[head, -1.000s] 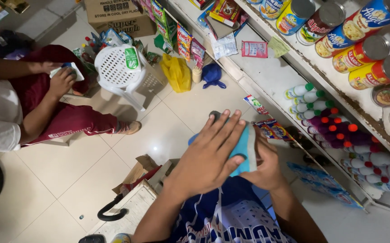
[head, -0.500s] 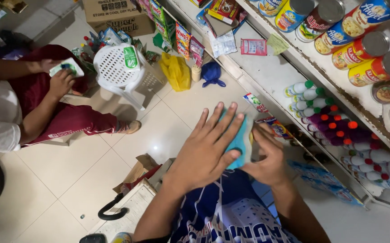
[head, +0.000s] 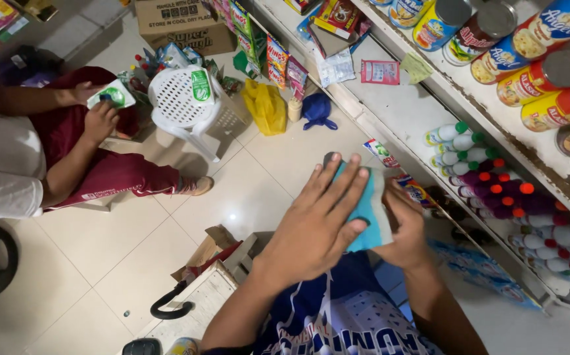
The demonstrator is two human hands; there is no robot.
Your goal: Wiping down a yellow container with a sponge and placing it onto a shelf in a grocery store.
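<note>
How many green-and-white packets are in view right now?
2: one green-and-white packet held by the seated person's hands at left; another on the white plastic stool. More may be hidden among clutter.
</note>
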